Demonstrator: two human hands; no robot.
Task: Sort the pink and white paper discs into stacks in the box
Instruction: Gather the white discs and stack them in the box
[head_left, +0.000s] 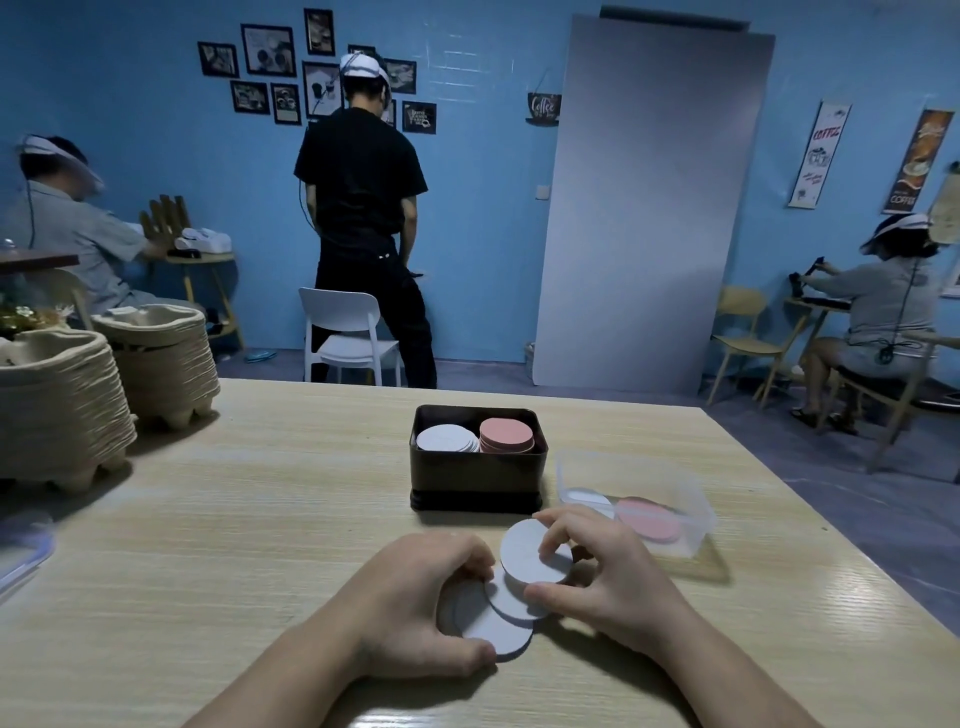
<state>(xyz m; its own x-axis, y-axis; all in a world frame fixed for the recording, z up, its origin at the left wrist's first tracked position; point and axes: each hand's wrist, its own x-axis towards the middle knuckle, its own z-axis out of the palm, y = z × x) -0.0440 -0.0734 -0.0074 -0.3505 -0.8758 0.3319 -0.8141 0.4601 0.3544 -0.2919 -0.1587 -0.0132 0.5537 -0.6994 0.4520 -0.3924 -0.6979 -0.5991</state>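
Head view: we see fanned white round paper discs on the pale wooden table.
Our left hand: curled round the fan, holding it.
Our right hand: pinches the top white disc.
Dark rectangular box: white stack left, pink stack right.
Advice: we square the edges first, then lower them flat onto the white stack.

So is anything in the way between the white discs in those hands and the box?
Nothing visible. The left hand and right hand hold the white discs before the box, only bare table between. The box is open, white stack on its left. The clear tub sits off right.
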